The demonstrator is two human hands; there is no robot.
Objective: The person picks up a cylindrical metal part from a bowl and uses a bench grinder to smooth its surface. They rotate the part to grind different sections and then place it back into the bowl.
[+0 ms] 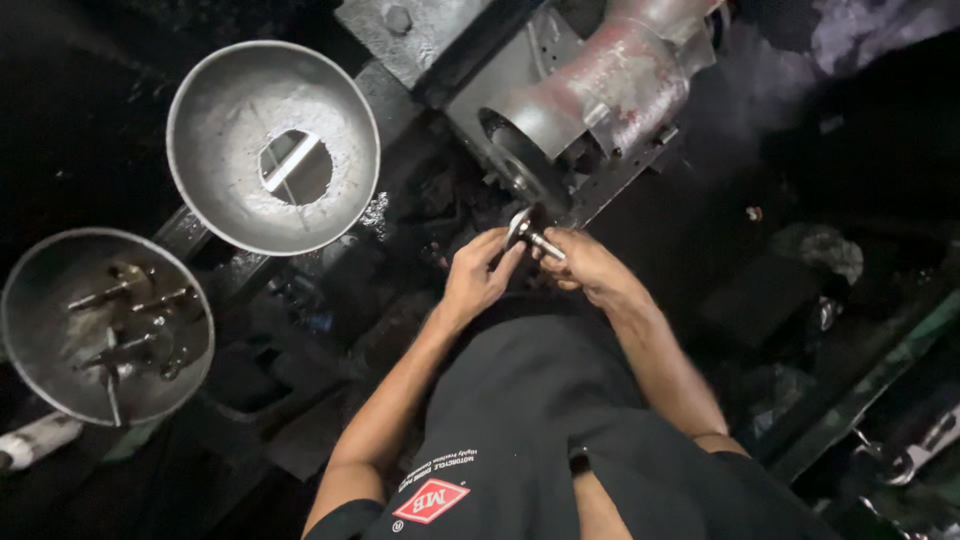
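Observation:
Both my hands meet in the middle of the head view around a small shiny metal valve [528,232] with a round head and a thin stem. My left hand [478,277] pinches the valve's head end with its fingertips. My right hand [588,268] grips the stem end from the right. The valve's head sits right against the dark grinding wheel [522,168] of a grey machine [610,85] just beyond my hands.
A grey metal bowl [205,150] with a hole in its bottom stands at upper left. A second bowl [40,330] at far left holds several more valves [130,330]. Dark, greasy clutter surrounds the machine; a green frame [880,370] runs at right.

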